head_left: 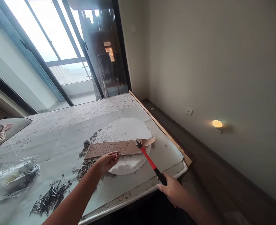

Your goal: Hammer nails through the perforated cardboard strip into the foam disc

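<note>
My right hand (pixel 173 189) is wrapped round the black grip of a hammer (pixel 151 162) with a red and black handle. The hammer's metal head rests over or just above the right part of a brown perforated strip (pixel 112 147), which has rows of small holes and a curled right end. My left hand (pixel 108 161) is closed in a pinch at the strip's near edge, on a small thin metal piece that looks like a nail (pixel 119 153). Under the strip lies a round white board (pixel 126 128) with a rough, crumbling surface.
A heap of dark nails (pixel 50 198) lies at the near left, beside a clear plastic bag (pixel 13 178). Grey crumbs (pixel 85 167) are scattered left of the board. All this rests on a pale sheet (pixel 65 140) over a mattress. A wall lamp (pixel 217 124) glows at right.
</note>
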`<control>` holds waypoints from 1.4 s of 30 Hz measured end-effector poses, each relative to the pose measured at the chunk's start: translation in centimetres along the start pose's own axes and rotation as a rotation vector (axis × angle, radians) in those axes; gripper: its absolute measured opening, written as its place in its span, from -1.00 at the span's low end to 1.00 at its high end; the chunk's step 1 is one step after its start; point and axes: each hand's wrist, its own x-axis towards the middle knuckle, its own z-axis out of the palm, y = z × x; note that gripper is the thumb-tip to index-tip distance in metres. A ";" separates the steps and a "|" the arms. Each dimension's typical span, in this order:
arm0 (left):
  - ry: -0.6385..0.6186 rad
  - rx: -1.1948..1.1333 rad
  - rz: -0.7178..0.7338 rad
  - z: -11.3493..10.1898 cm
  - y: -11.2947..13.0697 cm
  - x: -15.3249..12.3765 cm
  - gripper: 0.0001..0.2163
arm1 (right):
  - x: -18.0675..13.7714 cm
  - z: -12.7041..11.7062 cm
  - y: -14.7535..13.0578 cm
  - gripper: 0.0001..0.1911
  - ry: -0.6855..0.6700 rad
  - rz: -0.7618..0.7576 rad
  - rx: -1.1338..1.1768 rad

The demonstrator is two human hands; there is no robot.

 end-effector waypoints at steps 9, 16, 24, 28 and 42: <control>-0.045 0.329 0.134 2.0 1.5 4.7 -0.85 | 2.1 0.0 -0.7 -0.62 -0.065 0.080 0.184; 0.104 0.536 0.406 4.8 2.0 7.4 -0.68 | 2.2 -0.3 -0.2 -0.69 -0.110 0.086 0.241; 0.419 0.901 0.623 4.4 0.0 9.4 -0.73 | 2.5 0.2 0.4 -0.65 -0.107 0.061 0.272; 0.439 0.966 0.654 3.9 -0.5 9.7 -0.74 | 2.7 0.3 0.5 -0.65 -0.108 0.052 0.284; 0.462 1.251 0.809 5.0 -1.2 9.8 -0.75 | 2.8 0.3 1.1 -0.63 -0.100 0.039 0.288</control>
